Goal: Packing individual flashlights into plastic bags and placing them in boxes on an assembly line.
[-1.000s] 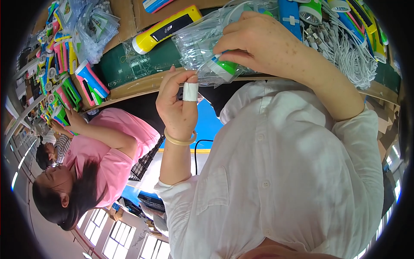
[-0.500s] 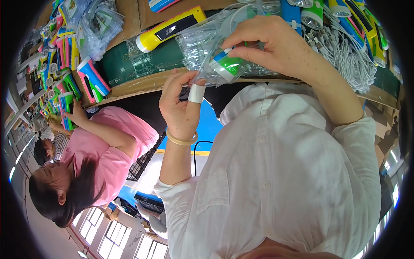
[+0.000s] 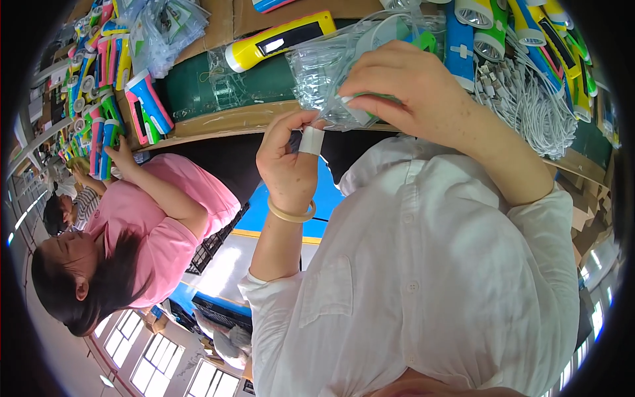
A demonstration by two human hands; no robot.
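Observation:
My left hand (image 3: pixel 291 162), with white tape round one finger, pinches the near edge of a clear plastic bag (image 3: pixel 316 74). My right hand (image 3: pixel 413 89) is closed in a pinch just to the right, over the bag's near end. A small white bit shows at its fingertips, too little to name. Behind that hand, a green and white flashlight (image 3: pixel 423 41) shows in part through clear plastic; the hand hides much of it. A yellow flashlight (image 3: pixel 281 42) with a dark panel lies beyond my left hand.
White cables (image 3: pixel 522 109) are bundled at the right, beside a blue flashlight (image 3: pixel 459 49) and several others. Clear bags (image 3: pixel 165 33) lie at the back left, near many coloured flashlights. A co-worker in pink (image 3: pixel 178 198) holds flashlights at the left. A cardboard edge (image 3: pixel 218 120) borders the green table.
My right hand has come slightly down and nearer my left, covering the green and blue end seen before. The co-worker's hand now holds a blue and pink flashlight instead of a green one.

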